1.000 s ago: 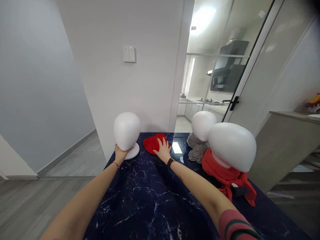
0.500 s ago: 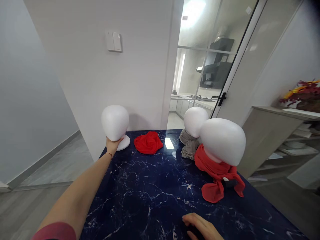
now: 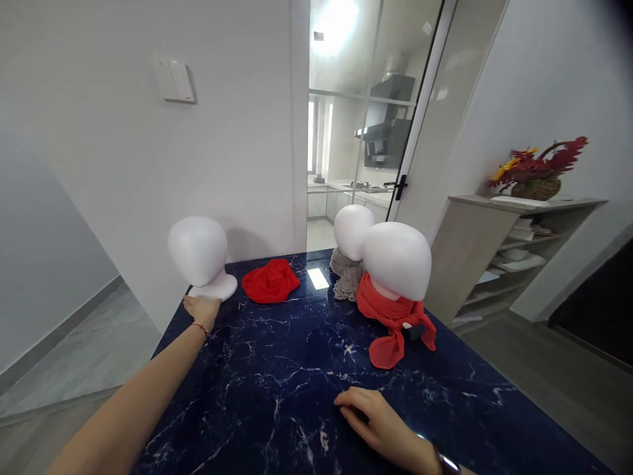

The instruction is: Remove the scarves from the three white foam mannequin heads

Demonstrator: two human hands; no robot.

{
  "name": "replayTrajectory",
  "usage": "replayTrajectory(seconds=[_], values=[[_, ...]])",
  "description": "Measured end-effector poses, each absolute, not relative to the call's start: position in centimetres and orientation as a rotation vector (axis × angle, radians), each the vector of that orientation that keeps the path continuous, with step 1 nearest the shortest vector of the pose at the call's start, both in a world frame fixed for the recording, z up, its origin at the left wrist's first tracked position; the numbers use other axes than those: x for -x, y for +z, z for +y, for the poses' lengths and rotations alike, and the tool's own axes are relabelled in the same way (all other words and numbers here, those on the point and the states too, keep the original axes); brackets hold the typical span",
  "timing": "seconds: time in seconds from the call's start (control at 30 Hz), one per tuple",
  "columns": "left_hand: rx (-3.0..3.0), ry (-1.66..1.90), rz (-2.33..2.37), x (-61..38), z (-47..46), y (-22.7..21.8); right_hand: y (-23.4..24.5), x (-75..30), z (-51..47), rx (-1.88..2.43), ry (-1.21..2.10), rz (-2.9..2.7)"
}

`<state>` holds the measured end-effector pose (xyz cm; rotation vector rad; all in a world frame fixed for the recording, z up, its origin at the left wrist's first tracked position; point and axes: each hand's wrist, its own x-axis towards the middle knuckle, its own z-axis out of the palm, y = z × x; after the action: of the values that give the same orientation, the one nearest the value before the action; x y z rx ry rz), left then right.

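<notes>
My left hand (image 3: 201, 308) reaches far across the dark blue marble table (image 3: 277, 382) and rests at the round base of a bare white foam mannequin head (image 3: 198, 254). Its fingers lie flat against the base, holding nothing. A crumpled red cloth (image 3: 270, 280) lies just right of that head. My right hand (image 3: 378, 422) lies near the table's front edge, fingers loosely curled on the surface with nothing visible in them. Two more white heads stand at the right: the nearer one (image 3: 397, 260) wears a red scarf (image 3: 393, 320), the farther one (image 3: 352, 231) a grey scarf (image 3: 346, 277).
A white wall with a light switch (image 3: 174, 82) stands behind the table. A glass sliding door (image 3: 420, 125) opens onto a kitchen. A low shelf unit (image 3: 499, 254) with a flower basket (image 3: 537, 175) stands at the right. Grey floor lies left of the table.
My right hand left the red cloth and drew back to the table's front edge. My left hand slid from the bare head's neck down to its base. The view swung right.
</notes>
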<state>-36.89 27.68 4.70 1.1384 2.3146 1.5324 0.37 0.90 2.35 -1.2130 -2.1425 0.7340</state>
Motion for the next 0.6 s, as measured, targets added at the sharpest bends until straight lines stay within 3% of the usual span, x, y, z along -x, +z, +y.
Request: replayTrajectory(seconds=[0.2, 0.47, 0.6], values=[[-0.93, 1.384, 2.099, 28.5, 19.6, 5.2, 2.1, -0.8, 1.5, 1.191, 0.579, -1.86], [-0.916, 1.209, 1.494, 14.8, 6.4, 6.5, 3.2, -12.1, 9.4, 1.512, -0.147, -0.695], [-1.064, 1.274, 1.312, 11.0, 1.7, 5.6, 2.0, -16.1, 12.8, 1.561, -0.012, -0.67]])
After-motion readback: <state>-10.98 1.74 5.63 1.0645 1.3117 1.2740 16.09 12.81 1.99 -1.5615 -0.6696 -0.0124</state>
